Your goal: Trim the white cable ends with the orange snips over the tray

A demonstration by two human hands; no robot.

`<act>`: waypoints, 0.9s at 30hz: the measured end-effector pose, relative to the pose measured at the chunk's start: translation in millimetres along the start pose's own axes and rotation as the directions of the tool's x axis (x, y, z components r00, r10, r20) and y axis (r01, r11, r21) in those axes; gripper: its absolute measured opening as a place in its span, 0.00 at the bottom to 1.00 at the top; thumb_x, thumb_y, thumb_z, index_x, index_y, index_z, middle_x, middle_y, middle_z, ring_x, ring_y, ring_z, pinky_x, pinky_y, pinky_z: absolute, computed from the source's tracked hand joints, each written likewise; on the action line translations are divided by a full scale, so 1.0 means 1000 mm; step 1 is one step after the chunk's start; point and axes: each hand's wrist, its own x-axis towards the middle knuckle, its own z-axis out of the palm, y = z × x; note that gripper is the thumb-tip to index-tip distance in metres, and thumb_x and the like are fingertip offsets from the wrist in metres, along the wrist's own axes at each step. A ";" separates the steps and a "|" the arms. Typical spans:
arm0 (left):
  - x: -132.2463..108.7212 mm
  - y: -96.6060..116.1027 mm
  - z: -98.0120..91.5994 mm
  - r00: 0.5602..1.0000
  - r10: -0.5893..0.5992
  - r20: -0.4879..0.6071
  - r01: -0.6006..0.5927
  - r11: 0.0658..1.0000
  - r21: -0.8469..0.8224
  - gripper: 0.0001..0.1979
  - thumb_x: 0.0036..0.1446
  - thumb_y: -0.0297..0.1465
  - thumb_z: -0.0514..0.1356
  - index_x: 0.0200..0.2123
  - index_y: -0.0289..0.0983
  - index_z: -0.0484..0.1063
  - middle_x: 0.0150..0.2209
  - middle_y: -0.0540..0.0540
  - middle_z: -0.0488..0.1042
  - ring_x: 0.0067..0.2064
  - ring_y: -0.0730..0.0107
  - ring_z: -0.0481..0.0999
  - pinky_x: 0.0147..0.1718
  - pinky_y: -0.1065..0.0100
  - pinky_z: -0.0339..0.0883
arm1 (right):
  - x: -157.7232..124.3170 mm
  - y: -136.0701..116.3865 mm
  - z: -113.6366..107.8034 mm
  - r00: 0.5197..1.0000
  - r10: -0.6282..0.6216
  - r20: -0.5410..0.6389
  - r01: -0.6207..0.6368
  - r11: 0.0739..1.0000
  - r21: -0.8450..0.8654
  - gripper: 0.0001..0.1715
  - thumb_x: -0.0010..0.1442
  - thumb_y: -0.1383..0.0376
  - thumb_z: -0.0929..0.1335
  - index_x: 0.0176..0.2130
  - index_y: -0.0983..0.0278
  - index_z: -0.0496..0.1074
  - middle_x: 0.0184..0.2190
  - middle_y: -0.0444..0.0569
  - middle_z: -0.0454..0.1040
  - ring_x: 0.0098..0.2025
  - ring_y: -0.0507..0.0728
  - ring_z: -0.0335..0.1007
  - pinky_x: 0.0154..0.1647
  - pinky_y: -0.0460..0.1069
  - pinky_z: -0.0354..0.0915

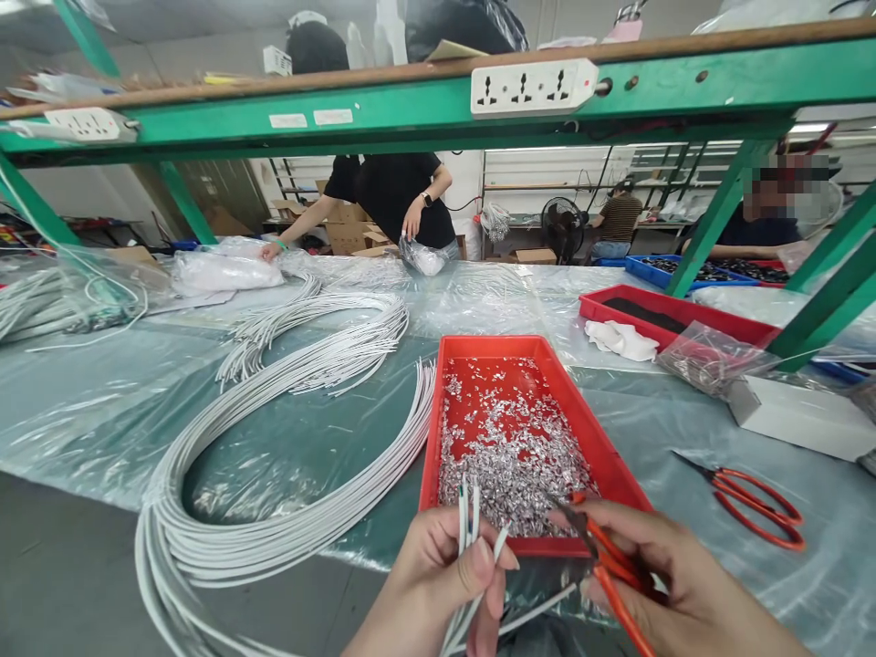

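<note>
The left hand (438, 570) is closed around a few thin white cable ends (469, 516), and thumb and fingers pinch them so the tips stick up. It is just in front of the red tray (620, 474), at the tray's near edge. The right hand (674, 584) is beside it, also at the near edge of the red tray, and its fingers are wrapped around small orange-handled snips (606, 552). The dark tip of the snips points toward the cable ends, but I cannot tell if it touches them.

The red tray holds a heap of tiny silver metal bits (510, 447). To the left of the tray lies a big bundle of long white cables (274, 438), bent in a wide loop on the clear plastic sheet (102, 411) that covers the table. To the right of the tray, a second pair of orange scissors (749, 502) lies flat on the sheet. Behind the tray on the right sits another red tray (691, 310) with a white cloth (620, 339) at its edge. Far behind the tray, a person in a black top (393, 196) stands at the other side of the table and holds a plastic bag (424, 258). Above it all runs a green shelf beam (383, 114) with a white power strip (534, 87) on it.
</note>
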 end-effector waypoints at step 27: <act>0.002 0.002 0.007 0.972 -0.179 -0.152 0.208 0.957 0.204 0.20 0.46 0.43 0.65 0.28 0.29 0.69 0.16 0.49 0.65 0.16 0.87 0.58 0.16 0.81 0.47 | 0.033 -0.005 0.036 0.905 -0.421 0.058 0.347 0.811 0.470 0.14 0.44 0.82 0.71 0.29 0.68 0.68 0.22 0.40 0.69 0.24 0.41 0.64 0.25 0.32 0.56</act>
